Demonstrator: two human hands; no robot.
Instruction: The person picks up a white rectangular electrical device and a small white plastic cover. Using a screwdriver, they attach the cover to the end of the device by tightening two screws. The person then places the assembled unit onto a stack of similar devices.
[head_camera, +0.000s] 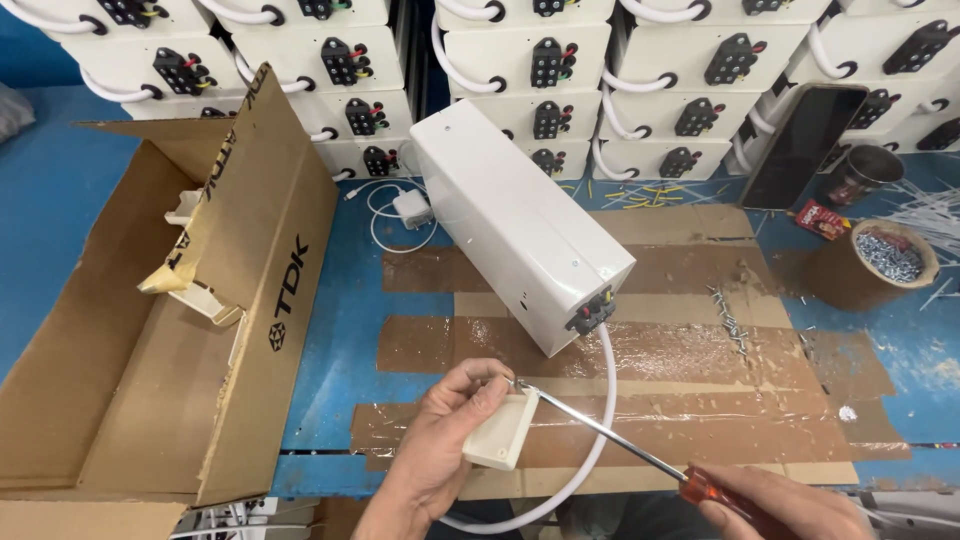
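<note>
While gripped, both hands full: left hand (440, 440) around smooth cream plastic block (502, 432), right hand (790, 505) around slim steel screwdriver (610, 432).

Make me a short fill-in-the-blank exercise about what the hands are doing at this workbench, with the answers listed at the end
1. The left hand holds a small cream plastic ______.
2. The right hand grips a screwdriver by its ______ handle.
3. A white ______ curves from the end of the white box toward the person.
4. The round tub at the right holds ______.

Missing words: cover; red; cable; screws
</note>
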